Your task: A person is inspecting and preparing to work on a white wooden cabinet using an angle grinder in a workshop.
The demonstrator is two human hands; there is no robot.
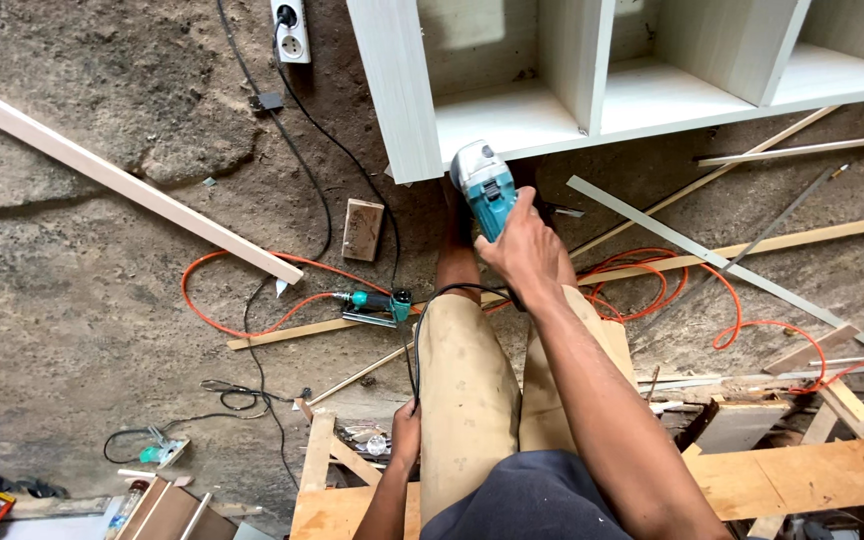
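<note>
I sit on a wooden bench (832, 465) and look down at my legs and the floor (72, 330). My right hand (524, 248) is wrapped tight around a teal power tool (482, 185). I hold it out in front of my knees. Its nose is right at the bottom front edge of the pale cabinet (512, 118), near the corner where the side wall comes down. I cannot see the tip of the tool, because the body of the tool hides it.

My left hand (405, 432) is down low by my left leg. It rests on the edge of the bench, with the fingers curled. The tool's black cord (418, 340) runs just by it. I cannot tell if the hand grips the cord or only the wood.

I think I am working on that bottom edge of the cabinet now. The next move needs a steady hand, so the tool stays flat on the edge and does not slip. The cord should stay clear of my legs.

On the floor lie an orange hose (252, 325), a small teal nail gun (377, 305), a little wood block (362, 230), a long pale board (122, 185) and a white power strip (292, 30).
</note>
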